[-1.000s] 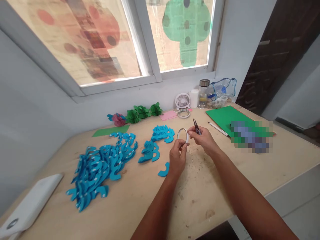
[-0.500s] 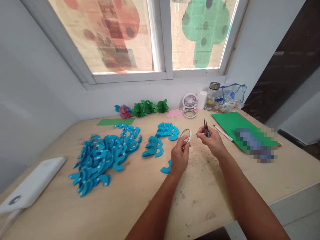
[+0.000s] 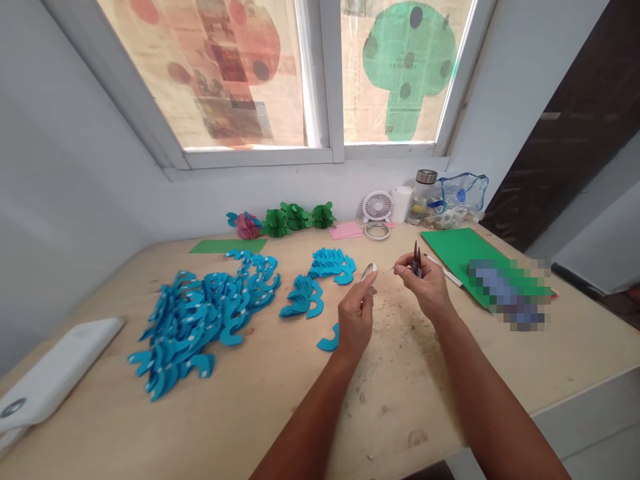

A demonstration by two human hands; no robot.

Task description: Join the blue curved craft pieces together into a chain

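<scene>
My left hand [image 3: 356, 317] is closed on a roll of white tape [image 3: 369, 272], which is turned nearly edge-on. A pair of dark scissors [image 3: 417, 259] sits in my right hand [image 3: 427, 287], its blades pointing up and away. That hand's thumb and forefinger are pinched together; anything between them is too small to make out. A gap separates the two hands. Just left of my left hand lies a curved blue paper piece [image 3: 328, 341], partly hidden by the wrist. Beyond it are two fanned stacks of blue paper pieces [image 3: 301, 297].
A large heap of blue paper pieces with white patches [image 3: 200, 320] covers the left of the table. Green paper flowers [image 3: 295, 217], a small fan [image 3: 377, 207], another tape roll [image 3: 377, 231] and a glass bottle [image 3: 423, 200] line the back. Green sheets [image 3: 455, 243] and a white pen [image 3: 453, 277] lie right.
The tape roll has turned from showing its open ring to nearly edge-on. The scissors point more upright. The whole view has shifted slightly.
</scene>
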